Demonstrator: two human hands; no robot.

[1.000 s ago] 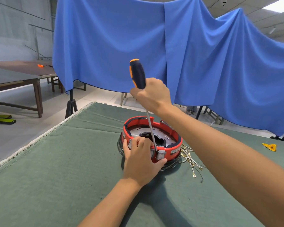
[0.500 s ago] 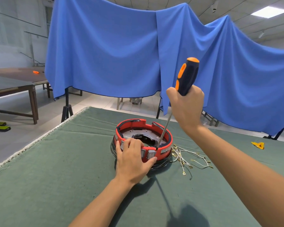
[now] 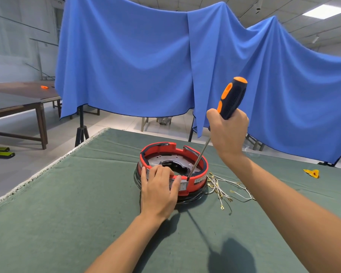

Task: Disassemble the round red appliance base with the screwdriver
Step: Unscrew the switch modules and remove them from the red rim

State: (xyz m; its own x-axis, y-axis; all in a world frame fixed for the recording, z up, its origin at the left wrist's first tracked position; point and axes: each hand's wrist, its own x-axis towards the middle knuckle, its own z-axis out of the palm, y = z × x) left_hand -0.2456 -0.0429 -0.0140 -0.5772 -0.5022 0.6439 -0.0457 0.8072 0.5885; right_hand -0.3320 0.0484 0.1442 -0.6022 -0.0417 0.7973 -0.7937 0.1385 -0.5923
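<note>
The red base [image 3: 173, 170] sits on the green cloth [image 3: 67, 203] of the table, a little past the middle, open side up. Its red ring wraps a grey metal plate with a dark opening at the centre, and a black band runs round the foot. A white label is stuck on the near wall.

The left hand [image 3: 158, 191] lies over the near rim, fingers curled onto the top edge and thumb down against the outer wall, gripping the base. The right hand [image 3: 227, 133] is raised above and to the right of it, fist closed round the lower part of the handle of the screwdriver [image 3: 231, 97]; the black and orange handle stands out above the fist, tilted to the right. The thin steel shaft slants down and left across the ring, and its tip meets the near rim just beside the left fingertips, next to the label. I cannot tell whether the tip is seated in a screw.

Just right of the base a bundle of white wires [image 3: 222, 187] with small brass terminals sprawls on the cloth, touching or nearly touching the black band. Well off to the right lies a yellow scrap [image 3: 311, 173]. Behind the table hangs a blue drape [image 3: 146, 66], and far left stands a wooden bench [image 3: 18, 99].
</note>
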